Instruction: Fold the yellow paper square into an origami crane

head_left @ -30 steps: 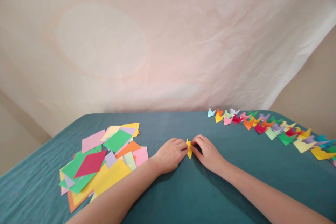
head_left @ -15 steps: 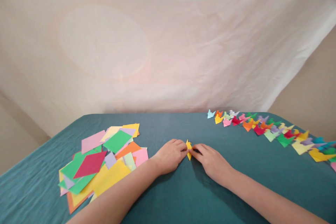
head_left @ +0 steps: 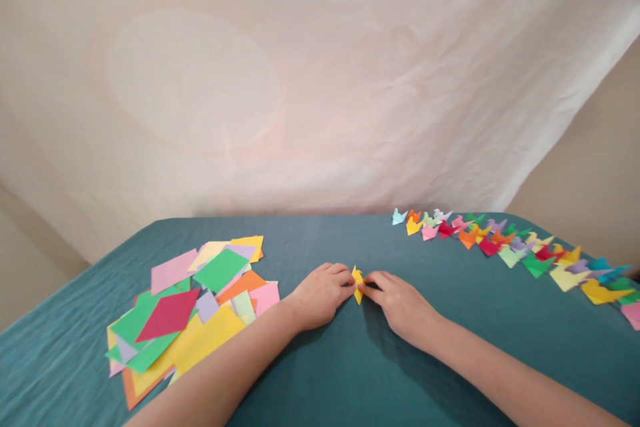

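Observation:
A small yellow origami bird [head_left: 358,285] stands between my two hands, near the middle of the table. From its left side the fingertips of my left hand [head_left: 325,292] pinch it. My right hand [head_left: 399,300] grips the opposite side between thumb and fingers. The bird's pointed lower tip faces me, and a bent tip shows at its top. Parts of its sides are covered by my fingertips.
Left of my left arm lies a loose pile of coloured paper sheets [head_left: 167,315]. Rows of folded paper birds [head_left: 511,255] run along the table's far right side. A dark green cloth [head_left: 310,380] covers the table, and a pale curtain [head_left: 320,80] hangs behind it.
The whole view has shifted slightly, so the scene sits a little further left. Both hands keep their hold on the yellow origami bird, with hardly any other movement.

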Action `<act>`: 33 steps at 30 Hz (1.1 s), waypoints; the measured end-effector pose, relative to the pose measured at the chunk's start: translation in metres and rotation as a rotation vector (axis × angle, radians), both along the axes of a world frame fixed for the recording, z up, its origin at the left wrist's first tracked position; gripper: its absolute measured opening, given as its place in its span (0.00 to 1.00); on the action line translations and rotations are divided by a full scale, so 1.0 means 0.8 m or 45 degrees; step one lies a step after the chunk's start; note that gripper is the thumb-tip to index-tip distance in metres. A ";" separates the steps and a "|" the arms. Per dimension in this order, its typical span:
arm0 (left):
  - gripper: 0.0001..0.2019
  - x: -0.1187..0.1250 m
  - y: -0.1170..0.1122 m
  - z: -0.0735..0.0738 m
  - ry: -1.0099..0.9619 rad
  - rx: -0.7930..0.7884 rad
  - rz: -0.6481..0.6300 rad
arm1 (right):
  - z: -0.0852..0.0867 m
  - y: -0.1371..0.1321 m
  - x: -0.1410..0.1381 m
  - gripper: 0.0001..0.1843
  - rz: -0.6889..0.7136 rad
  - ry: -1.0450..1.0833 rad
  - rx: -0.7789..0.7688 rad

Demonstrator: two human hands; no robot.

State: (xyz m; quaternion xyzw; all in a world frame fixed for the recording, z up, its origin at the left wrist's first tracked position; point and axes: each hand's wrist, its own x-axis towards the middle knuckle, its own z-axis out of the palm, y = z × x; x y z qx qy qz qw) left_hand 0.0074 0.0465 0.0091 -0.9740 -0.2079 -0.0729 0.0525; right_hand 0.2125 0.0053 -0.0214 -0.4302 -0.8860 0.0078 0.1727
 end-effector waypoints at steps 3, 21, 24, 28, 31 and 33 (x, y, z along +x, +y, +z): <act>0.13 0.000 0.000 -0.001 -0.006 -0.009 -0.004 | -0.005 0.001 0.004 0.20 0.021 0.091 0.020; 0.14 -0.001 0.007 -0.022 -0.143 -0.053 0.020 | -0.012 0.009 0.008 0.28 0.003 0.316 -0.050; 0.15 -0.001 0.008 -0.022 -0.137 -0.069 0.024 | -0.012 0.010 0.007 0.28 0.000 0.262 -0.044; 0.15 0.001 0.009 -0.022 -0.131 -0.087 0.013 | -0.012 0.011 0.008 0.27 0.005 0.185 -0.029; 0.14 0.001 0.010 -0.021 -0.128 -0.097 0.009 | -0.012 0.011 0.009 0.26 0.001 0.147 -0.017; 0.14 0.001 0.011 -0.021 -0.125 -0.103 0.008 | -0.012 0.012 0.009 0.26 -0.003 0.134 -0.014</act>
